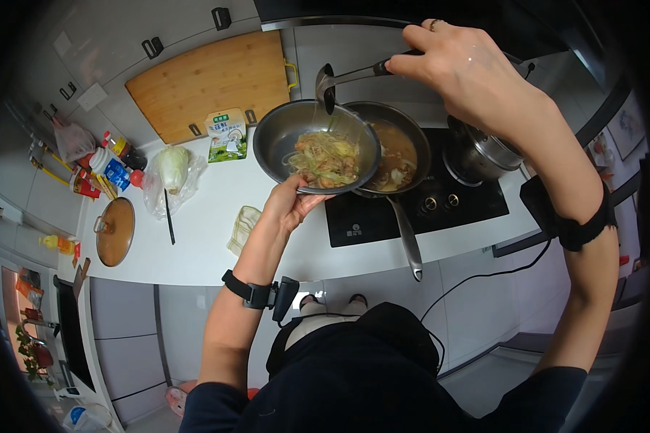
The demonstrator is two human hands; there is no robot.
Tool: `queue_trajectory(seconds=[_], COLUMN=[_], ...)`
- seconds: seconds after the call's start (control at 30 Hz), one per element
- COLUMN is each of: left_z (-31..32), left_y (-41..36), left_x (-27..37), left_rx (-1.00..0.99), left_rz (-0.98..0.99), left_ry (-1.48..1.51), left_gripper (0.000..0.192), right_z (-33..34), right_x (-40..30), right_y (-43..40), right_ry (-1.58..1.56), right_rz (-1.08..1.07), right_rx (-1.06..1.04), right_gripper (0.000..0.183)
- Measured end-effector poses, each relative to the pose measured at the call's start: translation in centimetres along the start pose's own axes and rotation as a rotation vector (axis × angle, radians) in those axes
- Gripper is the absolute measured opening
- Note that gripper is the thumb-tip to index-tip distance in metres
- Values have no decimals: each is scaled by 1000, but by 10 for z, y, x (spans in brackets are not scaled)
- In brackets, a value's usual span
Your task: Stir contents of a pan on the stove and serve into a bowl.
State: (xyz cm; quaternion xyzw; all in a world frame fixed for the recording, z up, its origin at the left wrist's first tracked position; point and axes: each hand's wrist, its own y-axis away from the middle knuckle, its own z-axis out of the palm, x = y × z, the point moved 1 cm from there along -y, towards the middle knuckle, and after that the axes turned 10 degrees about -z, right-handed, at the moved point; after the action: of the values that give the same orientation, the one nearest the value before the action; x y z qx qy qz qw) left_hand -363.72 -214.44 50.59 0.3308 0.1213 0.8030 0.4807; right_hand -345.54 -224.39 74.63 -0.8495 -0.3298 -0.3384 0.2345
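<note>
My left hand (295, 204) grips the near rim of a metal bowl (273, 142), thumb on the edge and fingers beneath. Noodles with cabbage and meat (327, 159) lie in the bowl. Above its far right rim, my right hand (447, 67) holds a metal ladle (352, 74) by its dark handle, the ladle's head tilted on edge with thin strands hanging from it. Partly behind the bowl, a frying pan (425, 157) with brown broth and pieces of food (395, 151) sits on the black cooktop, its handle pointing towards me.
A metal pot (479, 154) stands on the right of the cooktop (357, 224). On the white counter (206, 216) are a cabbage (173, 168) on a plastic bag, a chopstick (169, 216), a folded cloth (244, 230), a seasoning pouch (227, 135) and a glass lid (116, 238). A cutting board (211, 81) leans behind.
</note>
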Motion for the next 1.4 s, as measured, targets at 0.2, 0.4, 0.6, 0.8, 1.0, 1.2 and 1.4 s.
queue_trajectory(seconds=[0.2, 0.4, 0.6, 0.8, 1.0, 1.2, 1.4], left_z=[-3, -3, -6, -10, 9, 31, 28], left_y=[1, 4, 8, 11, 25, 36, 43], left_x=[-2, -5, -4, 10, 30, 29, 15], left_rx=[-42, -35, -40, -16, 6, 32, 64], left_rz=[-6, -12, -12, -32, 16, 35, 52], left_ry=[7, 27, 23, 74, 50, 10, 49], left_gripper=[38, 39, 39, 42, 39, 29, 38], right_z=[21, 27, 45, 45, 85, 136, 148], right_x=[17, 32, 7, -40, -107, -133, -103], right_y=[7, 21, 62, 118, 143, 98, 82], right_ry=[-457, -1227, -1936, -1347, -1189, -1390, -1846], right_rz=[239, 785, 1155, 1330, 1188, 1303, 1641], right_rx=[-3, -198, 69, 207, 157, 236, 492], right_gripper=[20, 21, 26, 22, 21, 23, 19])
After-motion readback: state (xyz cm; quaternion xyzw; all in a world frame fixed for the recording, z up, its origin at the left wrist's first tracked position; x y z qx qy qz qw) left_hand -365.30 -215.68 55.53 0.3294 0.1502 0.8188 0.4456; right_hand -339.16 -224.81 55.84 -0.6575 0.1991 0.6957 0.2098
